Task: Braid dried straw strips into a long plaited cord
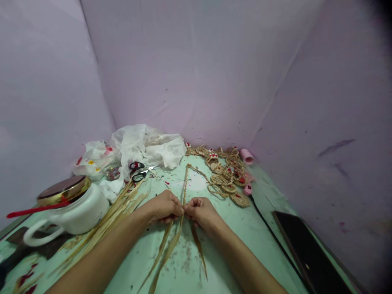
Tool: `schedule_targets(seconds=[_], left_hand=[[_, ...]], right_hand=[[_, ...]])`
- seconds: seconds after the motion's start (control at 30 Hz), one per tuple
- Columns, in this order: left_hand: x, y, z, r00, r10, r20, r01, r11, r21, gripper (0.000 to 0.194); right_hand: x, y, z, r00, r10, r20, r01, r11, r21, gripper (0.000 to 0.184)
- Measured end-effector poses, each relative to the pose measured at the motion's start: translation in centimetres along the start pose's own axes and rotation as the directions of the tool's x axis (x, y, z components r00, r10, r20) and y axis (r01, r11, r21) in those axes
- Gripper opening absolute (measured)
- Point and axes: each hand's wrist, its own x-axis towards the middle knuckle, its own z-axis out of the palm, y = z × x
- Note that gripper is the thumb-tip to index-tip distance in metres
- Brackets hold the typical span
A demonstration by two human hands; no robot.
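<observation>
A thin braid of dried plant fibre (185, 183) runs away from me across the pale green table, bends at its far end and loops right toward a pile of coiled woven pieces (225, 179). At the near end of the braid, my left hand (167, 207) pinches the strands. My right hand (202, 211) is closed on them too, its fingertips meeting the left ones. Loose flat fibre strips (171, 247) hang from under the hands toward me, two on the left and one on the right. The fingertips partly hide where the strands cross.
On the left stand a white mug (82, 208) with a gold-rimmed round lid (64, 190) and a red stick (36, 210). Beside it lie long dried strips (107, 216), black-handled scissors (139, 175) and white plastic bags (147, 143). A dark phone-like slab (306, 249), black cable (269, 228) and pink spool (246, 157) are right.
</observation>
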Motion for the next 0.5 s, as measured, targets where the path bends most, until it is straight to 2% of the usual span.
schedule_targets(seconds=[0.07, 0.3, 0.43, 0.5], left_hand=[[-0.3, 0.2, -0.2, 1.000, -0.015, 0.011, 0.014, 0.998, 0.057, 0.011], [-1.0, 0.7, -0.4, 0.984, -0.108, -0.138, 0.131, 0.978, 0.165, 0.008], [-1.5, 0.9, 1.0, 0.980, -0.038, -0.194, 0.099, 0.943, 0.317, 0.010], [-1.9, 0.9, 2.5, 0.959, 0.026, -0.283, 0.111, 0.882, 0.457, 0.011]], right_hand=[[0.0, 0.3, 0.2, 1.000, -0.012, -0.016, 0.012, 1.000, -0.024, 0.010], [-0.4, 0.6, 0.5, 0.998, 0.016, -0.053, -0.019, 0.999, -0.048, 0.009], [-0.7, 0.5, 0.6, 0.999, 0.018, -0.041, -0.017, 1.000, 0.026, 0.007], [-0.8, 0.4, 0.6, 0.999, 0.032, -0.037, -0.028, 0.996, 0.088, 0.006]])
